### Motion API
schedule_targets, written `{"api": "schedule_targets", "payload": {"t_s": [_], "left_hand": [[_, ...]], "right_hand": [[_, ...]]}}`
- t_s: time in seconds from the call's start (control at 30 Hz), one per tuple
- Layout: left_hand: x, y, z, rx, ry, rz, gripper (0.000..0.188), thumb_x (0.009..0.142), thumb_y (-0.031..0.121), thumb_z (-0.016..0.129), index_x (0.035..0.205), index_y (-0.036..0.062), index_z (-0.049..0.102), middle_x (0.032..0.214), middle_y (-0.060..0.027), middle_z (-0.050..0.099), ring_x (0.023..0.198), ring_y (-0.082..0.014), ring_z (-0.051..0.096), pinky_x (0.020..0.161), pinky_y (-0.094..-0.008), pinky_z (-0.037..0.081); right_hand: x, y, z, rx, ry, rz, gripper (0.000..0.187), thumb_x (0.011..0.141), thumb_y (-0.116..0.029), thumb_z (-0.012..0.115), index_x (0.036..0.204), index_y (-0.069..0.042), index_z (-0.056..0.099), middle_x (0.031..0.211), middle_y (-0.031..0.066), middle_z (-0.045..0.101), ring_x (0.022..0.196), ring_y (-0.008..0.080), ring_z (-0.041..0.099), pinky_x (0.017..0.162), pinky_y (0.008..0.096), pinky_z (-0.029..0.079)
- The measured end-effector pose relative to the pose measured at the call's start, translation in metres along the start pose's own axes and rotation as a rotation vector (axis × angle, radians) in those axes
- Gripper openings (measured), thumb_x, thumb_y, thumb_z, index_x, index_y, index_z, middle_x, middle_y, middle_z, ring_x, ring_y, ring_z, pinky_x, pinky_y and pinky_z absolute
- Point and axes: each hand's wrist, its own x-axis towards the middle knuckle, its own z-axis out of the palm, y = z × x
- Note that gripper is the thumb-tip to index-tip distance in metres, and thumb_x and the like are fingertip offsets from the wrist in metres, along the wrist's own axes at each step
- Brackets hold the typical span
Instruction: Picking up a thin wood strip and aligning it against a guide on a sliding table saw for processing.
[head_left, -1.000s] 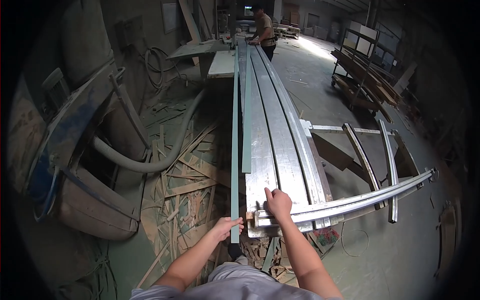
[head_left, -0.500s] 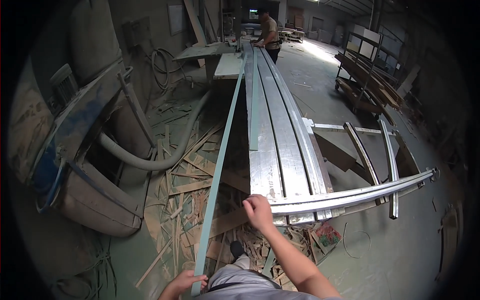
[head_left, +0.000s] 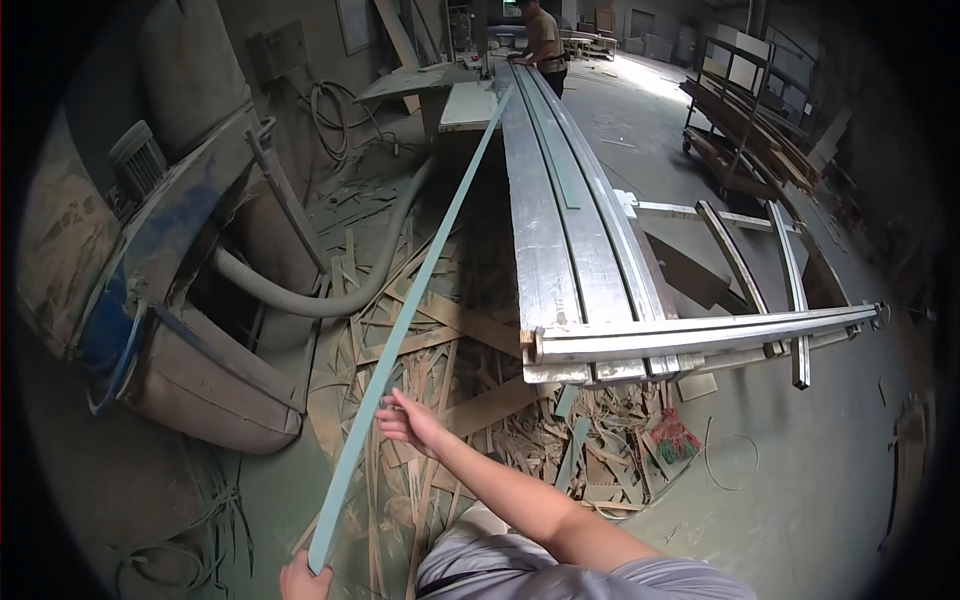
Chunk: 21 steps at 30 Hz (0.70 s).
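Note:
A long, narrow green strip of board (head_left: 400, 330) slants from the lower left up to the far machine table. Its near end is gripped by my left hand (head_left: 305, 578), whose fingers wrap round it. Beside the strip, at mid-length, my right hand (head_left: 408, 420) is held with its fingers apart; whether the fingertips touch the edge I cannot tell. To the right stretches a grooved metal sliding table (head_left: 545, 255), with a second, shorter green strip (head_left: 562, 165) lying on it. A metal crossbar fence (head_left: 700, 335) spans its near end.
Wood offcuts (head_left: 470, 345) litter the floor under the strip. At left stands a dust collector (head_left: 215, 385) with a ribbed hose (head_left: 290, 300). A co-worker (head_left: 543, 45) stands at the table's far end. A metal frame (head_left: 735, 255) juts right; a loaded cart (head_left: 735, 130) stands beyond.
My right hand has left the near end of the metal table and moved left to the strip. The strip's near end has swung left with my left hand. The shorter strip lies farther off.

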Motion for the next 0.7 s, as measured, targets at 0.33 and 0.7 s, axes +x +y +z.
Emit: {"api": "schedule_targets", "payload": {"t_s": [0.33, 0.7], "left_hand": [[-0.068, -0.008, -0.003, 0.043, 0.043, -0.187, 0.046, 0.081, 0.044, 0.062, 0.1, 0.002, 0.062, 0.085, -0.0265, 0.064, 0.085, -0.0449, 0.061, 0.074, -0.0522, 0.047], [-0.181, -0.096, 0.041, 0.111, 0.187, -0.223, 0.038, 0.077, 0.039, 0.068, 0.083, 0.0022, 0.061, 0.072, -0.0239, 0.062, 0.07, -0.0455, 0.059, 0.064, -0.0531, 0.047]], "right_hand": [[0.019, -0.003, 0.032, 0.069, 0.015, -0.111, 0.041, 0.093, -0.046, 0.054, 0.103, -0.006, 0.053, 0.093, 0.0111, 0.065, 0.075, 0.0197, 0.067, 0.065, 0.0319, 0.058], [0.057, -0.073, -0.016, 0.079, 0.093, -0.377, 0.042, 0.09, -0.044, 0.056, 0.102, -0.005, 0.055, 0.09, 0.0113, 0.067, 0.07, 0.0193, 0.065, 0.062, 0.0327, 0.057]]}}
